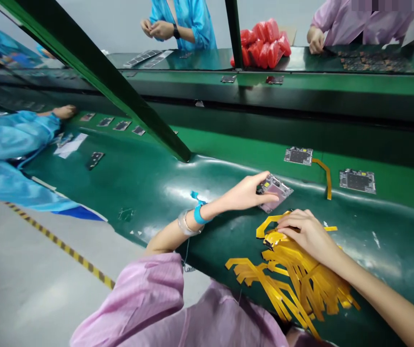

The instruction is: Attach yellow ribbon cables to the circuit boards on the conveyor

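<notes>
My left hand (247, 193) grips a small circuit board (277, 193) tilted just above the green mat (156, 193). A blue strap (200, 212) circles that wrist. My right hand (306, 233) lies fingers-down on top of a heap of yellow flex cables (293, 279), pinching at one cable end near the board. Beyond the hands, a second board with a yellow cable attached (298, 155) and a bare board (357, 180) lie on the conveyor belt (246, 149).
A green slanted post (120, 91) meets the bench left of my hands. At left, a person's blue sleeve (7, 144) rests by several boards. Across the line, two people work beside red bags (264, 43). Yellow-black floor tape (58, 243) runs below.
</notes>
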### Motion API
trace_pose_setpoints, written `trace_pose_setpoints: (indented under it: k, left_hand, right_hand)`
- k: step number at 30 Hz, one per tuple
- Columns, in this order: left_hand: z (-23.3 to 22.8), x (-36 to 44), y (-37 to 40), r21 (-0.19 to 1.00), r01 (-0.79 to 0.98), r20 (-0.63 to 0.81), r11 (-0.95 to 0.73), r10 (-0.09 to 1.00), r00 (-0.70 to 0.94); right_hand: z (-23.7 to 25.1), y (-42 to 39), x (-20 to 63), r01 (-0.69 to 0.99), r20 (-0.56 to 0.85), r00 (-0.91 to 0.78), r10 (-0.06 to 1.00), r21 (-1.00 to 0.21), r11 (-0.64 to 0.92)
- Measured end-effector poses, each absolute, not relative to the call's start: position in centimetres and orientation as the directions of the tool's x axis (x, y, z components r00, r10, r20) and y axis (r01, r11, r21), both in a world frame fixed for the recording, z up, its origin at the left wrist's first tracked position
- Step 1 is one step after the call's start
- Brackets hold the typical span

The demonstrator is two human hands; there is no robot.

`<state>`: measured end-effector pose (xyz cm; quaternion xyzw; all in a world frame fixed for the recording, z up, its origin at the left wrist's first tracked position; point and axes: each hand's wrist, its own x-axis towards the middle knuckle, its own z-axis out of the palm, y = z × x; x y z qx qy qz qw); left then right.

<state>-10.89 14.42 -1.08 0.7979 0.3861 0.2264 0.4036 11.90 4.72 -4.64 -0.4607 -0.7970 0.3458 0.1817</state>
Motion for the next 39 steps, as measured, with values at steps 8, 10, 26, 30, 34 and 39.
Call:
trace_pose_setpoints:
  k: [8,10,26,30,34,39]
  left_hand:
    - [0.1,-7.8,8.9,0.908,0.379,-0.114,-0.178,0.766,0.633]
    - [0.3,-7.2,7.8,0.914,0.363,-0.115,-0.183,0.74,0.663]
    - [0.2,-6.0,6.1,0.963,0.267,-0.174,-0.028,0.691,0.701]
    - [-0.3,-5.4,7.1,0.823,0.055,-0.435,0.565,0.567,0.7]
    - [-0.3,-5.2,8.0,0.763,0.108,-0.526,0.637,0.516,0.676]
    - [0.5,-6.0,8.3,0.923,0.215,-0.364,0.32,0.543,0.757]
  right_hand:
    - [-1.6,0.8,14.4,0.309,-0.072,-0.1,0.992,-0.95,-0.038]
    - [-1.8,0.3,14.3,0.381,-0.053,-0.022,0.998,-0.924,-0.04]
    - [-3.0,-1.2,14.8,0.581,0.262,0.004,0.965,-0.786,0.211]
    - [-2.6,-1.5,15.0,0.543,0.325,-0.026,0.945,-0.789,0.286]
    - [-0.9,-2.0,14.8,0.328,0.008,0.054,0.999,-0.945,-0.01]
    - [0.6,-2.0,14.4,0.288,-0.203,0.029,0.979,-0.936,-0.202]
